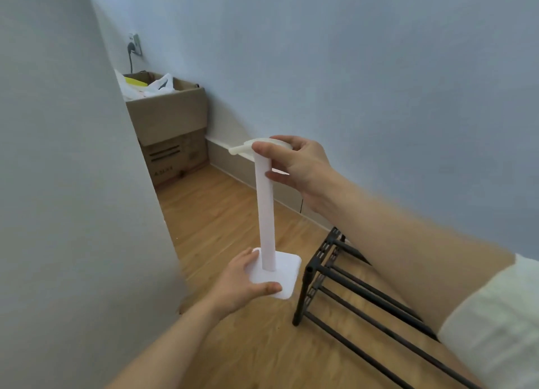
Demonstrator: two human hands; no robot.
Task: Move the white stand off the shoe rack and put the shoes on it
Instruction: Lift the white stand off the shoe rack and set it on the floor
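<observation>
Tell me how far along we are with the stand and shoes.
Done: the stand is off the rack, held upright left of it. In hand: left hand grips its base, right hand its top; it is not set down yet. Left: putting it down, then loading shoes; none are in view.

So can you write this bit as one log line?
stand: off rack, upright | left hand: holds base | right hand: holds top | shoes: unseen

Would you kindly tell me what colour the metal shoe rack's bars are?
Black; the slatted metal shoe rack shows clearly in the head view, standing on the wooden floor.
</observation>
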